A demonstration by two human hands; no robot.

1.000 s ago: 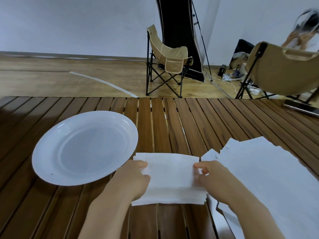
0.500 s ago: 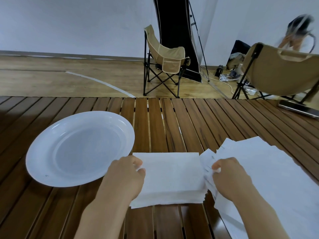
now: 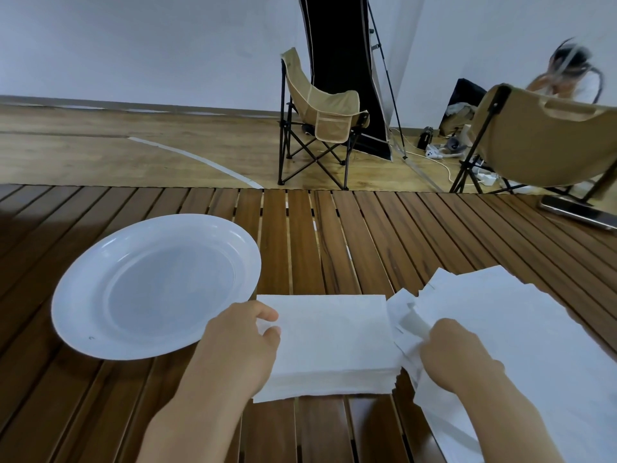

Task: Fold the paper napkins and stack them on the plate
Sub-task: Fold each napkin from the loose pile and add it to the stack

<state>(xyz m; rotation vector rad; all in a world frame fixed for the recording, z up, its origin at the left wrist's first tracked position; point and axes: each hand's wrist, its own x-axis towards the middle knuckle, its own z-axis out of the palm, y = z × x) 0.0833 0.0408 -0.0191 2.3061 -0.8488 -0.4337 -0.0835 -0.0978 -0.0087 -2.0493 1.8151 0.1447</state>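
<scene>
Pinching the left edge of the folded napkin stack (image 3: 329, 342), the left hand (image 3: 238, 345) has thumb on top and fingers curled beside it, while the right hand (image 3: 457, 355) is closed on a lifted corner of the loose napkins (image 3: 521, 345) fanned out just beside the stack. Thin, soft and light, the sheets will likely flop, slide apart and tear if tugged; gripping the stack from both sides should keep it together. Left of it sits the plate (image 3: 83, 289), bare, on the slatted table (image 3: 334, 235).
</scene>
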